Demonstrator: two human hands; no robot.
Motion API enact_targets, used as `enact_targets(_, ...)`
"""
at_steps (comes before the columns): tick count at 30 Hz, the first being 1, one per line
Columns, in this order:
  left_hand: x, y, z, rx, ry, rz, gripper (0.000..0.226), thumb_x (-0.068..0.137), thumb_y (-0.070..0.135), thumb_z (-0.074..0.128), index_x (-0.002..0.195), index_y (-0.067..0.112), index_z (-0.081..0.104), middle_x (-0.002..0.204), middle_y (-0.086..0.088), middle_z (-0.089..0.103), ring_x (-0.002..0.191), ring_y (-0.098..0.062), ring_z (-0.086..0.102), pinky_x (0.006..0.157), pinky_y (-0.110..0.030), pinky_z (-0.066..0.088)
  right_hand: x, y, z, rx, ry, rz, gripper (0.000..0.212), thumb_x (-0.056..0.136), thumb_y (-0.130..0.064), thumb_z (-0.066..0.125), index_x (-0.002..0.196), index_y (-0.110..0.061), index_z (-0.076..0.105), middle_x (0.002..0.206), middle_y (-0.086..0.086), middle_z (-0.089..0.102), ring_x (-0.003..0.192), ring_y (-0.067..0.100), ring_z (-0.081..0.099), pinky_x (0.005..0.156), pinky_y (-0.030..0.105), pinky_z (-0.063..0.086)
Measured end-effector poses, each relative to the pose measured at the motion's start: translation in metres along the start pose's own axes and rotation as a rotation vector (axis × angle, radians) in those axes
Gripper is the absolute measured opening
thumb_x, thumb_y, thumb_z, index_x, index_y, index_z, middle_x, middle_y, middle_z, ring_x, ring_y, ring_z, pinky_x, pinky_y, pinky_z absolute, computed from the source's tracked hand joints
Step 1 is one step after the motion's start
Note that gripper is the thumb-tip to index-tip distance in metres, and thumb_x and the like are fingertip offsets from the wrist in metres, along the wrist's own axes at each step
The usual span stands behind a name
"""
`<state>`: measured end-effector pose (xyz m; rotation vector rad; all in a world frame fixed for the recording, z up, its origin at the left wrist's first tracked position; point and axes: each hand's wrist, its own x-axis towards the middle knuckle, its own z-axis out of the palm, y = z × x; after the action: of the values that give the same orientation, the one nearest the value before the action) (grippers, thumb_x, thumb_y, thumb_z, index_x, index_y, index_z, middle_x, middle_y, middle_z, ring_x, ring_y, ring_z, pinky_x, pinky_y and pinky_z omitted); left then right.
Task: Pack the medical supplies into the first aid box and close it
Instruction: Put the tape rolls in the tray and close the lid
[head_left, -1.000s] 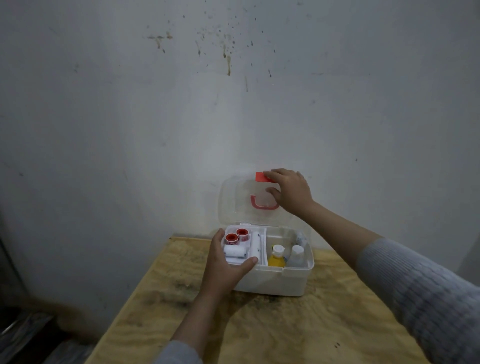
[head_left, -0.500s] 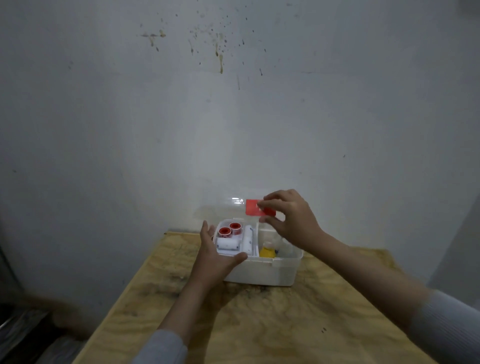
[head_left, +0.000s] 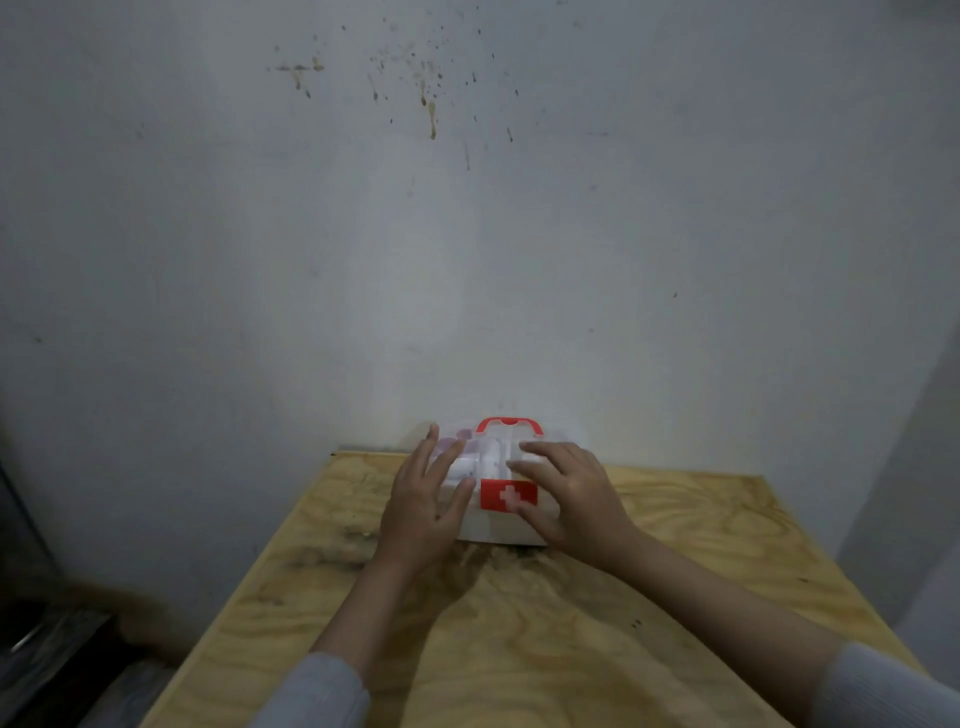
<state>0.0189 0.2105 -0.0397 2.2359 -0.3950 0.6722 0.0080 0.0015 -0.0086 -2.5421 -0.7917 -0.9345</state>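
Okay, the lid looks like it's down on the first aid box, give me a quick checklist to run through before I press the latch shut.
1. Lid down over the first aid box: ok, the clear lid lies flat on the white base.
2. Supplies inside: ok, shapes show through the lid and none lie on the wooden table.
3. Red latch lined up at the front: ok, it hangs over the front wall.
4. Latch snapped home: cannot tell, the picture is blurred.
5. Box steadied: ok, left hand rests on the left side, right hand on the right.
6. Red handle folded flat: not ok, it stands up.
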Motion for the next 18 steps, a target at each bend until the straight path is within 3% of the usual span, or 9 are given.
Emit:
enact_targets(4, -0.001, -0.005, 0.005, 0.007, 0.030, -0.007, 0.058, 0.084, 0.057, 0.049, 0.137, 0.034, 0.045, 0.154, 0.003, 0.032, 0.138, -0.020, 0.034, 0.101, -0.032, 0.035, 0.008, 0.005, 0.006, -0.026, -0.099, 0.158, 0.060, 0.076, -0.058, 0.057, 0.128, -0.027, 0.051, 0.139, 0.005, 0.052, 0.125, 0.026, 0.049, 0.102, 0.052, 0.039)
enact_targets(9, -0.001, -0.010, 0.010, -0.012, 0.071, 0.014, 0.055, 0.084, 0.052, 0.055, 0.136, 0.042, 0.042, 0.154, 0.006, 0.031, 0.137, -0.020, 0.034, 0.100, -0.039, 0.043, 0.002, 0.008, 0.014, -0.069, -0.048, 0.159, 0.060, 0.076, -0.064, 0.049, 0.125, -0.029, 0.052, 0.133, 0.002, 0.059, 0.120, 0.026, 0.055, 0.098, 0.052, 0.041)
enact_targets(13, -0.005, -0.011, 0.015, 0.023, 0.063, 0.023, 0.073, 0.075, 0.064, 0.060, 0.139, 0.039, 0.036, 0.157, 0.004, 0.025, 0.138, -0.015, 0.026, 0.099, -0.033, 0.036, -0.001, 0.009, 0.021, -0.106, -0.018, 0.141, 0.056, 0.080, -0.061, 0.050, 0.125, -0.028, 0.051, 0.131, 0.002, 0.060, 0.119, 0.024, 0.056, 0.099, 0.050, 0.042)
enact_targets(18, -0.002, -0.014, 0.024, 0.078, 0.110, 0.038, 0.075, 0.074, 0.056, 0.068, 0.139, 0.034, 0.036, 0.154, -0.004, 0.032, 0.136, -0.026, 0.036, 0.097, -0.032, 0.036, -0.002, 0.012, 0.026, -0.114, 0.013, 0.127, 0.053, 0.083, -0.059, 0.050, 0.124, -0.027, 0.052, 0.130, 0.002, 0.061, 0.120, 0.023, 0.055, 0.099, 0.050, 0.041)
